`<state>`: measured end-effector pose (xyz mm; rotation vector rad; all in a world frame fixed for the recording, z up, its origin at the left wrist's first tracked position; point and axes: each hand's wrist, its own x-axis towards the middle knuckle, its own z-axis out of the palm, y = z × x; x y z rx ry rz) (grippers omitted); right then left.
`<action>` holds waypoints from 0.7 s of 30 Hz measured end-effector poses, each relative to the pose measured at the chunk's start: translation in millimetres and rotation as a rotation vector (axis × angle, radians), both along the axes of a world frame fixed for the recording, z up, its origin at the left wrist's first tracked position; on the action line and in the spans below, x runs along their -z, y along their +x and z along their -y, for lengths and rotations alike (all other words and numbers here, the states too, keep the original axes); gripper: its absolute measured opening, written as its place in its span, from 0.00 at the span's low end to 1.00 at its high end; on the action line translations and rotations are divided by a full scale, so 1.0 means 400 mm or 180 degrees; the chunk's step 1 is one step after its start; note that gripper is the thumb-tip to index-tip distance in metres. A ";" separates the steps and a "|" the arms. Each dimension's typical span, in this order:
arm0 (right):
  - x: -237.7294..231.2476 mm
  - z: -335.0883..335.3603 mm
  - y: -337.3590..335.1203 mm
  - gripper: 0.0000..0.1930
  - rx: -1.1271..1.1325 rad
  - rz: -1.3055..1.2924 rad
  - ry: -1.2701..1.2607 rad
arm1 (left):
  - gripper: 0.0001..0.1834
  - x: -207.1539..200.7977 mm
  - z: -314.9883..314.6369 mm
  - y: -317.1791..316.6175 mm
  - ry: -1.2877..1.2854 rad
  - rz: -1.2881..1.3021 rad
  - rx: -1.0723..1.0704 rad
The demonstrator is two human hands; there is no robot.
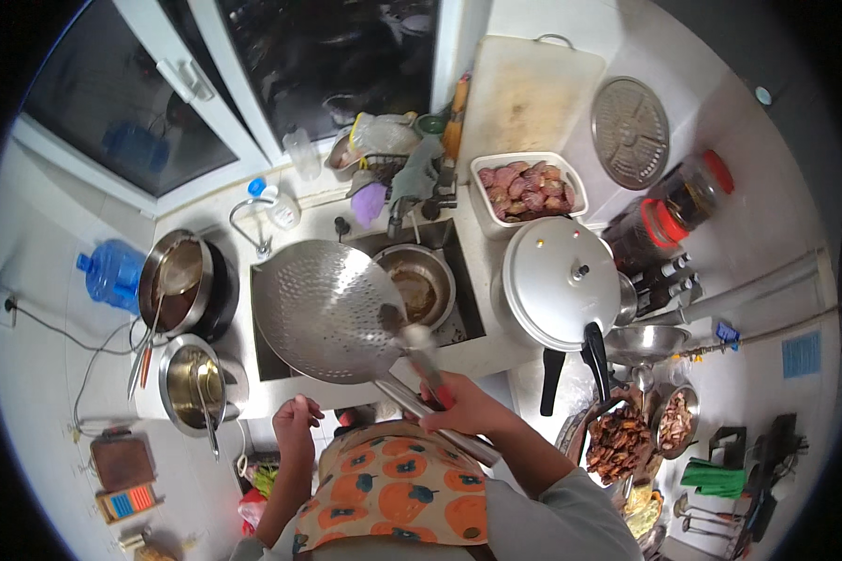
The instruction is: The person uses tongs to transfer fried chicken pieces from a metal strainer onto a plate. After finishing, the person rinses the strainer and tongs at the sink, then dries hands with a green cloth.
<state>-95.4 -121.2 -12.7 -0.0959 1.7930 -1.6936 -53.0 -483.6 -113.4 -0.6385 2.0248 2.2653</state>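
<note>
A large dimpled steel wok (323, 304) is tilted over the sink (472, 323), its long metal handle (468, 444) reaching back toward me. My right hand (458, 407) is closed on a red-handled tool by the wok handle; the tool's head is smeared by motion, so its kind is unclear. Whether that hand also grips the wok handle is hidden. Fingers loosely curled, my left hand (295, 423) hovers before the counter edge with nothing visible in it. Behind the wok, a metal basin (444, 304) stands in the sink, partly covered.
A pressure cooker (561, 280) stands right of the sink, near a white tub (482, 201) of raw pinkish pieces. On the left are a pot (150, 280) with a ladle and a pot (173, 383) of yellowish liquid. A tap (262, 245) rises behind the wok.
</note>
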 end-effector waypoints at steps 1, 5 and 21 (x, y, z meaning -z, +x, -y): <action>-0.031 -0.019 0.020 0.23 0.0174 0.0253 -0.0602 | 0.17 -0.035 -0.018 -0.010 0.0005 -0.0233 0.0325; -0.138 -0.098 0.043 0.26 0.0507 -0.0436 -0.2049 | 0.08 -0.195 -0.142 -0.052 0.0494 -0.0909 0.1800; -0.166 -0.548 -0.358 0.21 0.1806 -0.0814 -0.0986 | 0.16 -0.306 -1.037 -0.336 0.1406 -0.0198 0.2786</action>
